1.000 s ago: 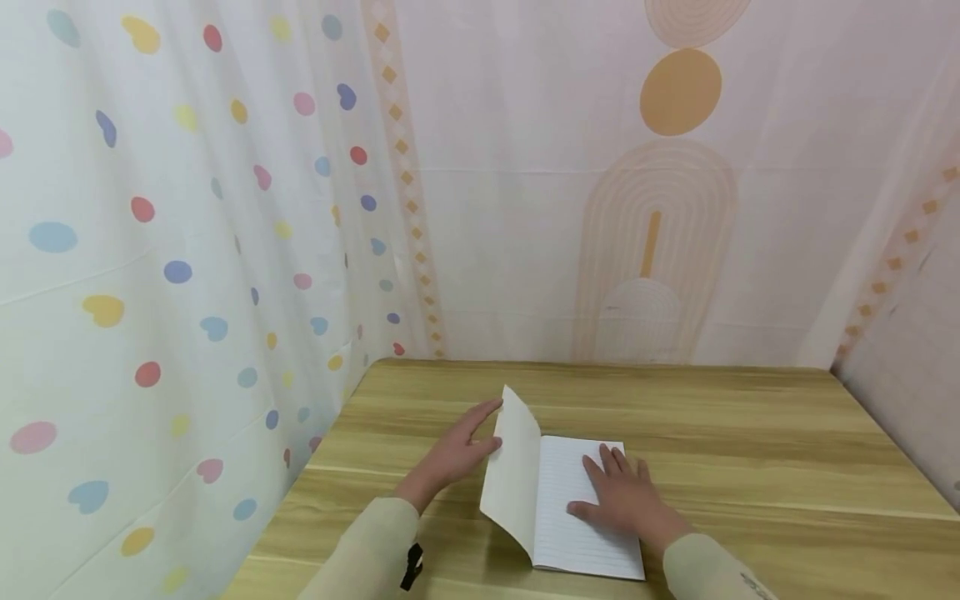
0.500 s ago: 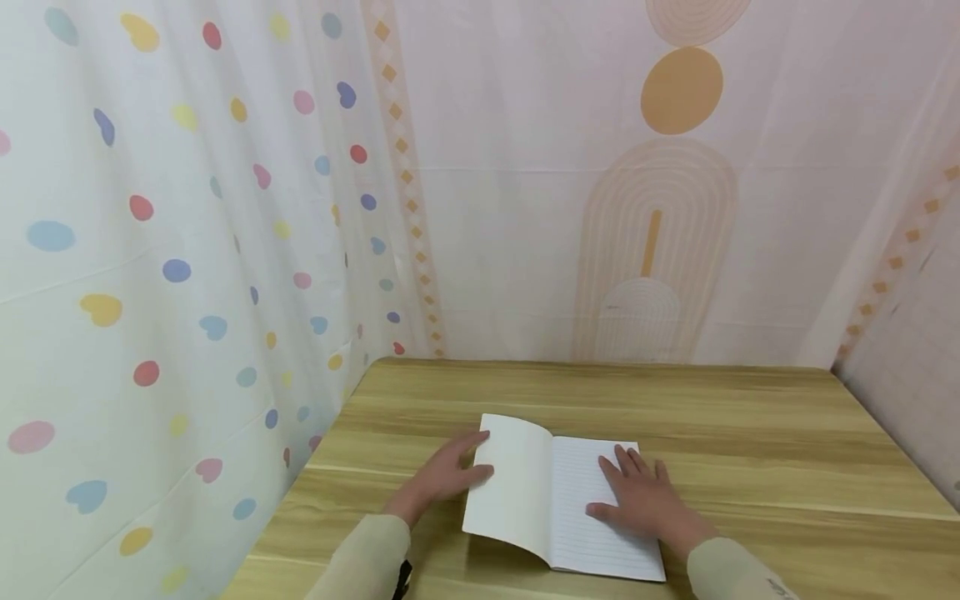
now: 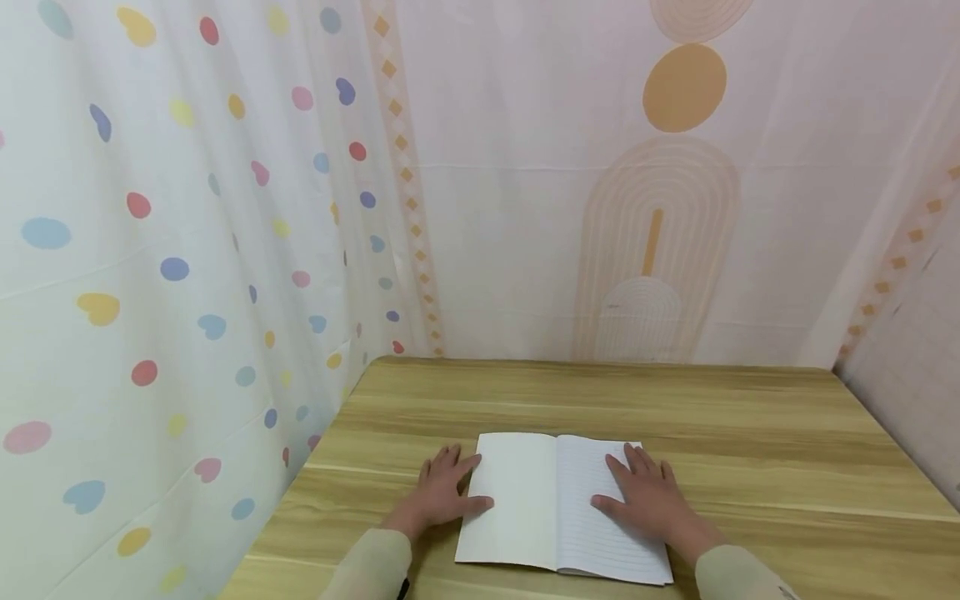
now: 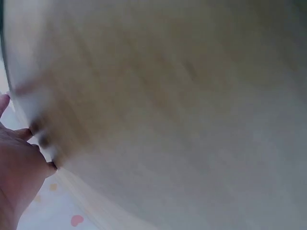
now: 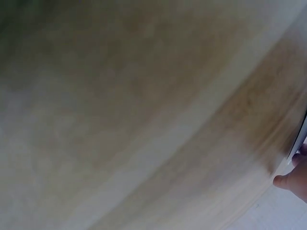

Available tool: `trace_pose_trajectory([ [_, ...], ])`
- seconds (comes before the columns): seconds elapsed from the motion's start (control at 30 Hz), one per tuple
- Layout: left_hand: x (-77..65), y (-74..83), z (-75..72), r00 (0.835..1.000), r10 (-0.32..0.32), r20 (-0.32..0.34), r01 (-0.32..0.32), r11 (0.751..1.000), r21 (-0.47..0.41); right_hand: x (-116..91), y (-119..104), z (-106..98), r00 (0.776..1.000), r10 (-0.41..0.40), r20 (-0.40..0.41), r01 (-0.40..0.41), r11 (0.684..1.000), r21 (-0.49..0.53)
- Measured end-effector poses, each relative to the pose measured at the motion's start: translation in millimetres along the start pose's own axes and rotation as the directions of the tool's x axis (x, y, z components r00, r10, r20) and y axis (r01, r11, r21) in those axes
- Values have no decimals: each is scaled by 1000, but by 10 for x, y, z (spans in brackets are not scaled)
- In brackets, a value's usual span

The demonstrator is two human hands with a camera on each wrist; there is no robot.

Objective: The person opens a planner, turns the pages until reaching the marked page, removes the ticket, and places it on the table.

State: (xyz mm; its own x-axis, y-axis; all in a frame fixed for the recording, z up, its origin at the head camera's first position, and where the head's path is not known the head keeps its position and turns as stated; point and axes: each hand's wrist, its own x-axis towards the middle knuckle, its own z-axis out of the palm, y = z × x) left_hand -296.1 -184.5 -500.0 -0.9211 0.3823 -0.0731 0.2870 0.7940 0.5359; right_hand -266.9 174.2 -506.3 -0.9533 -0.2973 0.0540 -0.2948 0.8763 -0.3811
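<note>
An open notebook [image 3: 517, 508] lies in front of me, with a blank cream page on the left and a lined white page [image 3: 581, 525] on the right. My left hand [image 3: 438, 493] is at the blank page's outer edge, its thumb over the page and its fingers spread along the side. Across the lined page's outer part my right hand [image 3: 651, 498] rests with fingers extended. The left wrist view catches the left hand [image 4: 21, 165] at its left border, fingertips at the wooden surface. Only part of the right hand [image 5: 293, 179] shows in the right wrist view.
The notebook is near the front of a wood-grain table [image 3: 765, 442]. Behind the table hangs a pale curtain [image 3: 510, 250] with arch patterns; a dotted curtain [image 3: 187, 350] hangs along the left side. Both arms wear light sleeves [image 3: 371, 567].
The cover side, raised under my left hand earlier, has swung left and down to lie open. My left hand has lowered with it; the notebook and my right hand have shifted slightly right.
</note>
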Motion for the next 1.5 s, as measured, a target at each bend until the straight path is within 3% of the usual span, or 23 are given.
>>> trace_pose_trajectory([
  [0.2,12,2,12,1000,-8,18,7,998,56,7,69,-44,999,43,-25,-43,999,-13],
  [0.63,-2,54,-28,997,-22,81,17,998,57,45,228,-134,992,125,5,-126,992,17],
  [1.27,-41,39,-47,996,-38,80,32,996,84,77,195,-143,989,142,30,-143,989,24],
  [1.5,-37,55,-48,995,-43,85,36,996,84,98,177,-141,992,128,4,-128,990,56],
])
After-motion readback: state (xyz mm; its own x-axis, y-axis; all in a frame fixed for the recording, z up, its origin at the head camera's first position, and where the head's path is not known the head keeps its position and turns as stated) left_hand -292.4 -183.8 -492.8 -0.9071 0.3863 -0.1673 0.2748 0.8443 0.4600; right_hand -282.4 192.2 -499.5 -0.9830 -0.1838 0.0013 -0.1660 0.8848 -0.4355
